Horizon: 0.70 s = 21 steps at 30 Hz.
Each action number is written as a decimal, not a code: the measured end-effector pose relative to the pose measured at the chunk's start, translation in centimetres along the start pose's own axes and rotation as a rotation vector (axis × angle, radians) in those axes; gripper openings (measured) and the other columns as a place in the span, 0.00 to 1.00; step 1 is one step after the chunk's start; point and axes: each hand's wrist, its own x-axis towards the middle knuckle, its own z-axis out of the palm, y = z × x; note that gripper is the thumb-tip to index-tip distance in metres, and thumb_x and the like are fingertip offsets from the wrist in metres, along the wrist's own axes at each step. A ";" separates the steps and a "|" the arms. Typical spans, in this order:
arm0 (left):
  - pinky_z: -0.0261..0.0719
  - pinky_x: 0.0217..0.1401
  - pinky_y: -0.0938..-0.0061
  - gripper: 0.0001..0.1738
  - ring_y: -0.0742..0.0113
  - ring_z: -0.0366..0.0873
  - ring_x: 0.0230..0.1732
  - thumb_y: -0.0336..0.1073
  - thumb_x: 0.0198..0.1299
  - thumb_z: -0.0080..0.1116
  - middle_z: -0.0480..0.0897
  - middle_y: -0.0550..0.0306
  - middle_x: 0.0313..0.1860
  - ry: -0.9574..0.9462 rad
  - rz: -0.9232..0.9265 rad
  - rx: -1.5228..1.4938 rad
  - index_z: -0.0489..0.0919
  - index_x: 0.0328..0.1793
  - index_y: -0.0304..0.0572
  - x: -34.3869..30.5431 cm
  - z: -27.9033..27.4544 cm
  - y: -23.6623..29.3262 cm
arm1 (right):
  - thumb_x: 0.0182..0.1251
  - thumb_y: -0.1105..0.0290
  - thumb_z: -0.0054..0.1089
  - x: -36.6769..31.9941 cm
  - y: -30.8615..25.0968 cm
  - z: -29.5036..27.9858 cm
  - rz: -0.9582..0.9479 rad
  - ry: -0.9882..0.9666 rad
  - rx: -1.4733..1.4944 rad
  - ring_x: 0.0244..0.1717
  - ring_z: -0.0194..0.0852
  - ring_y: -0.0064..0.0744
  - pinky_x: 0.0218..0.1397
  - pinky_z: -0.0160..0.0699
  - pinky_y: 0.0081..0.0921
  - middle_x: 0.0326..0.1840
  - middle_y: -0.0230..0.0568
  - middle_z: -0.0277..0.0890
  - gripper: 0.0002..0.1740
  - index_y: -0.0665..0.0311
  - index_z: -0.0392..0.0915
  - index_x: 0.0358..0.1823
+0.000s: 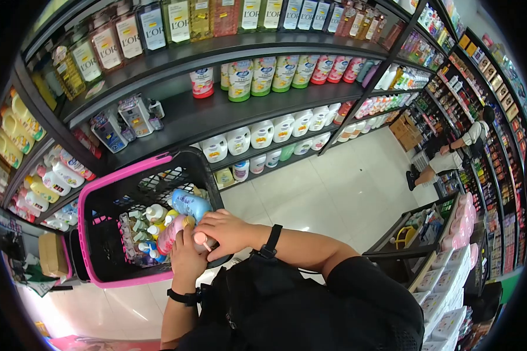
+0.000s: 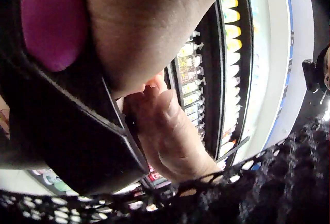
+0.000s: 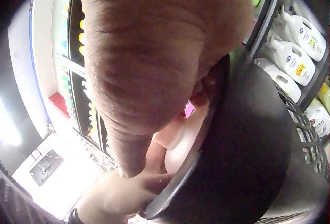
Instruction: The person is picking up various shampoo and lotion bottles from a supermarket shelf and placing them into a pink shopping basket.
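Both hands are inside the near right corner of a black shopping basket [image 1: 214, 175] with a pink handle. Between them is a pump bottle with a pale pink pump head [image 1: 201, 238]. My left hand [image 1: 187, 255] grips it from the left, and my right hand [image 1: 227, 233] curls round it from the right. In the right wrist view, the bottle's pale side [image 3: 180, 149] shows between the hands and the basket wall. Just beyond my fingers lie a pink bottle [image 1: 170, 233] and a light blue bottle [image 1: 188, 203].
Several small bottles [image 1: 155, 213] fill the basket's right part. Shelves of white jugs [image 1: 262, 134] and refill pouches [image 1: 240, 81] rise behind it. A person [image 1: 468, 143] is in the far aisle, right. Boxed goods [image 1: 442, 292] stack at near right.
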 end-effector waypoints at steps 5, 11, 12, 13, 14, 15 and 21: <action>0.72 0.62 0.46 0.47 0.37 0.74 0.61 0.39 0.46 0.73 0.74 0.44 0.62 0.010 0.022 -0.042 0.63 0.74 0.49 0.2 0.8 -0.8 | 0.46 0.47 0.74 -0.1 0.3 0.2 0.007 -0.024 0.024 0.63 0.68 0.41 0.64 0.62 0.38 0.57 0.40 0.75 0.39 0.60 0.75 0.58; 0.76 0.61 0.52 0.46 0.37 0.75 0.61 0.37 0.46 0.71 0.75 0.38 0.62 -0.036 0.039 -0.024 0.64 0.73 0.41 0.4 -0.1 -0.1 | 0.47 0.50 0.73 -0.4 1.1 -0.1 -0.040 -0.010 0.044 0.61 0.70 0.40 0.62 0.65 0.38 0.55 0.39 0.76 0.34 0.58 0.77 0.55; 0.76 0.61 0.52 0.45 0.37 0.75 0.61 0.36 0.46 0.71 0.75 0.38 0.62 -0.030 0.049 -0.031 0.64 0.73 0.41 0.3 0.1 0.0 | 0.47 0.50 0.73 -0.4 1.1 -0.3 -0.035 -0.019 0.048 0.61 0.70 0.40 0.62 0.65 0.38 0.55 0.38 0.76 0.34 0.58 0.77 0.55; 0.76 0.61 0.52 0.45 0.37 0.75 0.61 0.37 0.46 0.72 0.76 0.38 0.61 -0.036 0.063 -0.043 0.64 0.73 0.41 0.3 0.1 0.0 | 0.47 0.50 0.73 -0.4 1.1 -0.5 -0.031 -0.031 0.053 0.61 0.70 0.40 0.62 0.65 0.37 0.55 0.38 0.76 0.34 0.58 0.77 0.55; 0.76 0.61 0.52 0.45 0.37 0.75 0.61 0.37 0.46 0.73 0.76 0.38 0.61 -0.035 0.074 -0.055 0.65 0.73 0.40 0.3 0.1 0.0 | 0.47 0.51 0.73 -0.2 1.2 -0.5 -0.033 -0.044 0.057 0.61 0.71 0.40 0.61 0.66 0.37 0.55 0.38 0.76 0.34 0.58 0.77 0.54; 0.76 0.61 0.51 0.46 0.37 0.75 0.60 0.38 0.46 0.73 0.77 0.38 0.61 -0.029 0.081 -0.066 0.65 0.72 0.40 0.5 0.1 -0.2 | 0.47 0.51 0.73 -0.1 1.3 -0.6 -0.027 -0.045 0.052 0.61 0.70 0.40 0.61 0.65 0.37 0.55 0.38 0.76 0.33 0.58 0.77 0.54; 0.76 0.57 0.47 0.43 0.37 0.77 0.56 0.45 0.45 0.73 0.78 0.42 0.56 0.007 0.089 -0.085 0.68 0.70 0.46 0.3 0.5 -0.9 | 0.46 0.53 0.72 0.3 1.2 0.0 -0.016 -0.040 0.050 0.58 0.72 0.41 0.61 0.65 0.40 0.49 0.37 0.79 0.28 0.55 0.78 0.49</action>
